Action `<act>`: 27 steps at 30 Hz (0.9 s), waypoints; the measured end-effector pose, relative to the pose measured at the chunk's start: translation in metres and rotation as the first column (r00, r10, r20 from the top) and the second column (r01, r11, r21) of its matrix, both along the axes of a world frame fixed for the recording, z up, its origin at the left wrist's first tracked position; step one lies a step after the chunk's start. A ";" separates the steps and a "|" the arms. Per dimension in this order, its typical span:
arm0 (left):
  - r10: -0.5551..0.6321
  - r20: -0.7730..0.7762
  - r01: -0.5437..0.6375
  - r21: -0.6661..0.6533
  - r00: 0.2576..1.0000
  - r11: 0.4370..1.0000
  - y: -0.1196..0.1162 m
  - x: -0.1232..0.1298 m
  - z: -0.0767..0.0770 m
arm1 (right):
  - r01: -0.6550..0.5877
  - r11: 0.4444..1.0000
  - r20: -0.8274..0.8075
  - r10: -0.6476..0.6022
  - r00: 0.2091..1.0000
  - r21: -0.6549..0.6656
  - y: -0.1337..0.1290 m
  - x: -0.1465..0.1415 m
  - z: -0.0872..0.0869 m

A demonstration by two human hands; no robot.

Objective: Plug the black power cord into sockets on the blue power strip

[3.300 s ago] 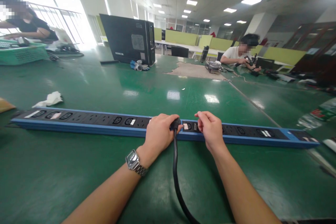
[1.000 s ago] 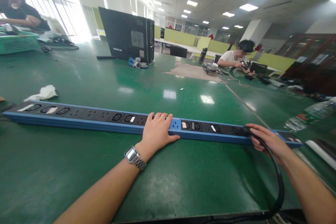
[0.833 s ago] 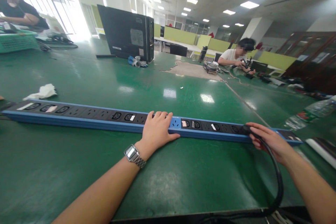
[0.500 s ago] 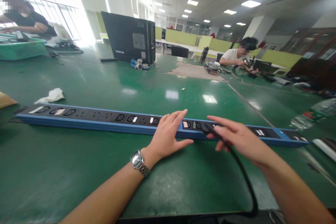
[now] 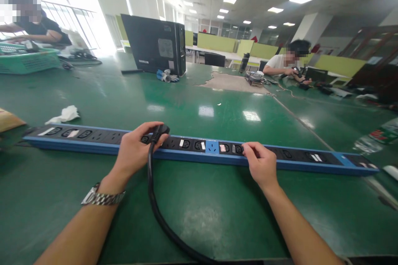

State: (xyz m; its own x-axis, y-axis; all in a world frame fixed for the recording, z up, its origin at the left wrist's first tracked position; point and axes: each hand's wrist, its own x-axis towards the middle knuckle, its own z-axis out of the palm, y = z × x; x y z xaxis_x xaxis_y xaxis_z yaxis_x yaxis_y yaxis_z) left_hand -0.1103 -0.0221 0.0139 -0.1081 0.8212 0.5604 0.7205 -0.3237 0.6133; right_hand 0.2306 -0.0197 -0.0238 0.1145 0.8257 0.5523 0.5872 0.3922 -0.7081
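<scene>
A long blue and black power strip (image 5: 199, 157) lies across the green table, its sockets facing up. My left hand (image 5: 135, 151), with a metal watch (image 5: 104, 196) on the wrist, holds a black power plug (image 5: 161, 132) just above the strip's left-middle sockets. From the plug a thick black cable (image 5: 152, 192) curves down to the table's near edge. My right hand (image 5: 261, 163) is closed in a pinch at the strip, right of the blue socket (image 5: 212, 147). Whatever lies between its fingertips is hidden. Small white and pink labels are stuck beside several sockets.
A black computer tower (image 5: 155, 45) stands at the back beside gloves (image 5: 168, 75). Crumpled tissue (image 5: 65, 114) lies behind the strip, a plastic bottle (image 5: 379, 136) at right. One person (image 5: 40, 29) is beside a green basket (image 5: 27, 60); another person (image 5: 281, 64) sits at back right.
The plug and cable have gone from my right hand to my left, which has moved left along the strip. My right hand has closed into a pinch at the strip.
</scene>
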 end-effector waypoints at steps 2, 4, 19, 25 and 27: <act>-0.091 -0.062 0.084 -0.115 0.994 0.990 -0.003 -0.005 -0.003 | -0.021 1.000 0.034 0.021 0.999 -0.001 -0.003 0.000 0.000; -0.156 -0.120 0.136 -0.162 0.981 0.978 -0.003 -0.004 -0.005 | -0.027 1.000 0.013 0.027 1.000 -0.015 -0.005 0.000 0.003; -0.179 -0.126 0.187 0.055 0.976 0.981 -0.006 0.064 -0.007 | -0.036 0.999 -0.018 0.036 0.999 -0.019 -0.003 -0.002 0.006; -0.242 -0.263 0.229 -0.077 0.934 0.970 0.009 0.112 -0.012 | -0.040 0.999 -0.005 0.040 0.999 -0.024 -0.004 -0.001 0.006; -0.246 -0.286 0.229 -0.091 0.926 0.969 0.011 0.111 -0.011 | -0.043 0.999 -0.012 0.043 0.999 -0.024 -0.003 -0.002 0.006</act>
State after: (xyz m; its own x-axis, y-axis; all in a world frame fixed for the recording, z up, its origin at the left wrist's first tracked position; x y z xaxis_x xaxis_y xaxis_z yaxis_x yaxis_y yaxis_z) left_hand 0.0003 -0.0115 0.0030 0.2559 0.8330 0.4905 0.7771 -0.4791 0.4081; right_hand 0.2291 -0.0230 -0.0174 0.0847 0.8432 0.5308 0.5620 0.3995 -0.7243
